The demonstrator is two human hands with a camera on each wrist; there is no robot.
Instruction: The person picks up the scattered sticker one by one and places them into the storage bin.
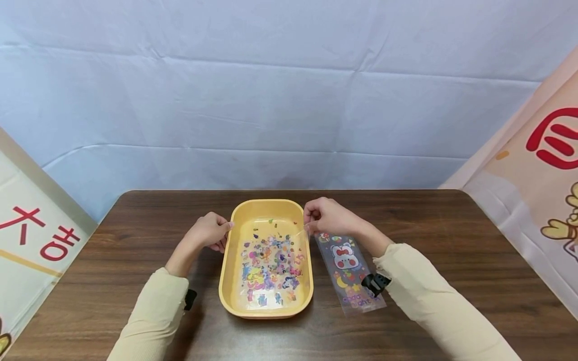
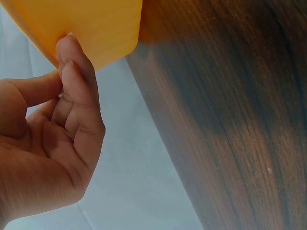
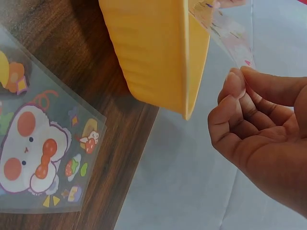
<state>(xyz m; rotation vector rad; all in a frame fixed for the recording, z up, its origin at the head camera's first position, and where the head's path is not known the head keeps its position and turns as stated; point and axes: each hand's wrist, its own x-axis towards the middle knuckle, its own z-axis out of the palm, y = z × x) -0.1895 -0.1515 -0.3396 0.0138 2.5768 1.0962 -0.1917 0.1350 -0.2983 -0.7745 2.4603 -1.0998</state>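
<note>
The tray (image 1: 265, 314), a yellow plastic rectangle with rounded corners and upright walls, stands on the brown wood-grain table (image 1: 113, 286); its far rim comes close to the table's back edge, while a broad stretch of wood runs along its near side and a wider one off to its left; the pale blue-white cloth backdrop (image 1: 280, 115) hangs just behind. Inside the tray's walls lies a clear plastic sheet of small multicoloured stickers (image 1: 273, 265); its far right corner is drawn up above the right rim, and how much of the rest touches the tray floor I cannot tell.

The left hand (image 1: 208, 232) pinches the tray's left rim, thumb and fingers brought together there, a fingertip against the outer wall; whether it also has the sheet I cannot tell. The right hand (image 1: 329, 214) has thumb and forefinger closed on the lifted corner of the sheet, the other fingers curled in; it stands at the right rim near the far end.

To the right of the tray lies a flat, clear plastic sticker sheet with a white rabbit (image 1: 345, 256); its far corner sits near the rim, and a wedge of wood widens between them toward the near side; the right wrist with its black strap (image 1: 376, 284) passes over its outer edge.
</note>
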